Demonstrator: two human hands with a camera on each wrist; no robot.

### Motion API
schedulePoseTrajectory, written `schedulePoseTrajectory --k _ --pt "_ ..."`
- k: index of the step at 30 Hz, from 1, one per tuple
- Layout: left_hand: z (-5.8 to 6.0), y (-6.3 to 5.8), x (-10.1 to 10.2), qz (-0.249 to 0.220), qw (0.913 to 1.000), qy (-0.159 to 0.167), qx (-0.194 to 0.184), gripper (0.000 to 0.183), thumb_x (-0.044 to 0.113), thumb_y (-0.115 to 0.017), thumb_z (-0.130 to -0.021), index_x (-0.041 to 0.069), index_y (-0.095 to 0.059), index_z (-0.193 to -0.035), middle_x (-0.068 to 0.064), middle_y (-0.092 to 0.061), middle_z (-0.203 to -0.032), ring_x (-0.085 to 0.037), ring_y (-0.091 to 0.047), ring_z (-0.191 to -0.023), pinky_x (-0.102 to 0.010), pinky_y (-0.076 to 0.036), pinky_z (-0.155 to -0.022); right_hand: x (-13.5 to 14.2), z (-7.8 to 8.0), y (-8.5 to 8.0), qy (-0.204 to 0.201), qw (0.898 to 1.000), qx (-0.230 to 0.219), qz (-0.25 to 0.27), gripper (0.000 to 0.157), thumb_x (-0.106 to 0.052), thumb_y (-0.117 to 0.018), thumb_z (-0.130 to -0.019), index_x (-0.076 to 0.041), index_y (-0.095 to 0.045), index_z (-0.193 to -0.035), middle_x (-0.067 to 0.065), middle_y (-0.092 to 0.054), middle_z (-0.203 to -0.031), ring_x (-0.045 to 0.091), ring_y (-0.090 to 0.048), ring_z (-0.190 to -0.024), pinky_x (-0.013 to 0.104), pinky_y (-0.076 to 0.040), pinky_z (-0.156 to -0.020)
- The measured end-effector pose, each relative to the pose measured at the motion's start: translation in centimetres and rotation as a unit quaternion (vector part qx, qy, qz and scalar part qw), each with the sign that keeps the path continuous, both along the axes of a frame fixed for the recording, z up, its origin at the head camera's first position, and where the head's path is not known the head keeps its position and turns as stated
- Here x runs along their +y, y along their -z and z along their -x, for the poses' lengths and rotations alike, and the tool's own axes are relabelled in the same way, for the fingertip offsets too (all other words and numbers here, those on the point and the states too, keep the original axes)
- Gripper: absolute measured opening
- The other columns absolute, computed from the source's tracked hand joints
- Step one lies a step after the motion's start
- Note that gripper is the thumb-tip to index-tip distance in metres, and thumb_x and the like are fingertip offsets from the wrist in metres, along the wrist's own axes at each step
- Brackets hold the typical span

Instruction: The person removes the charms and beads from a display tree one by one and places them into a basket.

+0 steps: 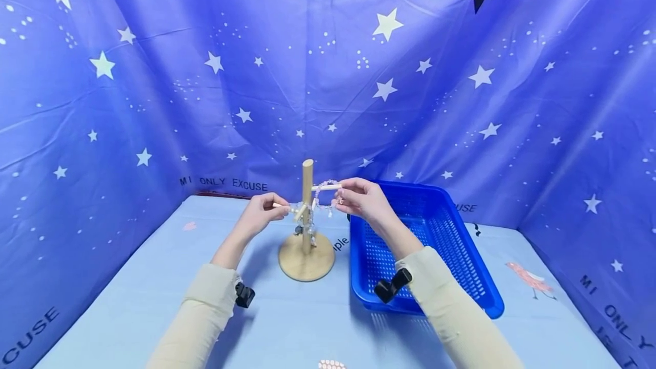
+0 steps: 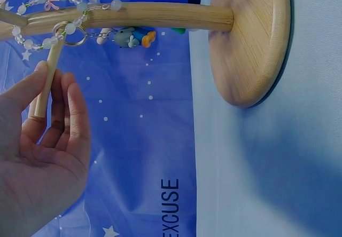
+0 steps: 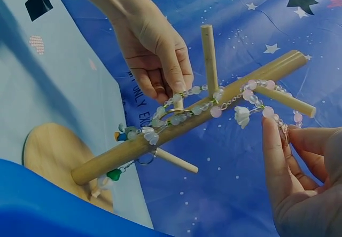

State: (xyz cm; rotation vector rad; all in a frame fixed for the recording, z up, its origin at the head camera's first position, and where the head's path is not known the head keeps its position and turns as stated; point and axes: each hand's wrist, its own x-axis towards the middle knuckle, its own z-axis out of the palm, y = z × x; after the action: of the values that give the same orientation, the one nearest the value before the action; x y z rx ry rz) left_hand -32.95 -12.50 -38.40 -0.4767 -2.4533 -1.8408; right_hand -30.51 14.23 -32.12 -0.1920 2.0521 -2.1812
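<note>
A wooden stand (image 1: 307, 209) with short pegs rises from a round base. My left hand (image 1: 258, 213) pinches one peg (image 2: 52, 79) between thumb and fingers. Around that peg hang a pale green beaded bracelet (image 3: 159, 112) and a metal ring with a small blue-and-orange figure charm (image 2: 140, 38). On the other side, my right hand (image 1: 365, 200) pinches a pink and clear beaded bracelet (image 3: 267, 111), which loops round a higher peg (image 3: 291, 101). A white flower charm (image 3: 242, 116) dangles from the pink beads. Lower on the post, a green charm (image 3: 114, 174) hangs by a ring.
A blue perforated basket (image 1: 482, 286) stands right of the wooden stand, under my right forearm. Light blue cloth (image 1: 154, 278) covers the table. A blue star-print curtain (image 1: 307, 73) encloses the back and sides.
</note>
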Motion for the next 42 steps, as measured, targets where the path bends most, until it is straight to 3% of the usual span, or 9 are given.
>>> schedulePoseTrajectory --k 10,19,24,28,42 --pt "0.1 0.1 0.1 -0.003 1.0 -0.001 -0.007 0.02 0.006 -0.067 -0.093 -0.011 -0.065 -0.104 -0.004 -0.072 -0.09 -0.006 -0.066 -0.079 -0.025 -0.062 -0.081 1.2 -0.4 -0.5 0.015 1.0 0.016 -0.009 0.03 -0.005 -0.059 -0.099 0.004 -0.058 -0.127 0.0 -0.068 -0.09 0.01 -0.072 -0.081 0.025 -0.063 -0.079" --pt "0.1 -0.2 -0.2 -0.001 1.0 -0.004 -0.006 0.021 0.006 -0.067 -0.093 -0.011 -0.065 -0.105 -0.009 -0.073 -0.092 -0.006 -0.066 -0.079 -0.022 -0.062 -0.08 2.6 -0.8 -1.3 0.035 0.999 0.024 -0.015 0.03 -0.006 -0.061 -0.098 0.004 -0.059 -0.126 0.002 -0.069 -0.091 0.008 -0.07 -0.079 0.025 -0.063 -0.079" --pt "0.0 -0.2 -0.1 0.005 0.9999 -0.003 -0.008 0.021 0.006 -0.067 -0.094 -0.011 -0.064 -0.105 -0.004 -0.072 -0.09 -0.004 -0.065 -0.078 -0.022 -0.062 -0.08 3.7 -1.0 -1.5 0.042 0.999 0.027 -0.004 0.03 -0.006 -0.061 -0.098 0.005 -0.058 -0.126 0.002 -0.07 -0.091 0.008 -0.07 -0.078 0.025 -0.063 -0.079" --pt "0.0 0.0 0.0 0.009 0.9999 -0.004 -0.014 0.02 0.008 -0.066 -0.095 -0.009 -0.065 -0.105 -0.001 -0.071 -0.089 -0.01 -0.066 -0.081 -0.022 -0.061 -0.08 4.7 -1.1 -1.6 0.049 0.998 0.028 -0.006 0.034 -0.006 -0.062 -0.098 0.006 -0.057 -0.128 -0.002 -0.07 -0.088 0.007 -0.068 -0.077 0.024 -0.063 -0.08" --pt "-0.1 0.0 0.1 0.013 0.9998 -0.007 -0.012 0.021 0.008 -0.066 -0.095 -0.009 -0.065 -0.106 -0.008 -0.073 -0.095 -0.012 -0.067 -0.083 -0.021 -0.061 -0.082 8.1 -0.5 -0.5 0.071 0.997 0.02 -0.01 0.031 -0.007 -0.061 -0.098 0.003 -0.058 -0.127 -0.005 -0.07 -0.086 0.005 -0.068 -0.078 0.022 -0.062 -0.08"
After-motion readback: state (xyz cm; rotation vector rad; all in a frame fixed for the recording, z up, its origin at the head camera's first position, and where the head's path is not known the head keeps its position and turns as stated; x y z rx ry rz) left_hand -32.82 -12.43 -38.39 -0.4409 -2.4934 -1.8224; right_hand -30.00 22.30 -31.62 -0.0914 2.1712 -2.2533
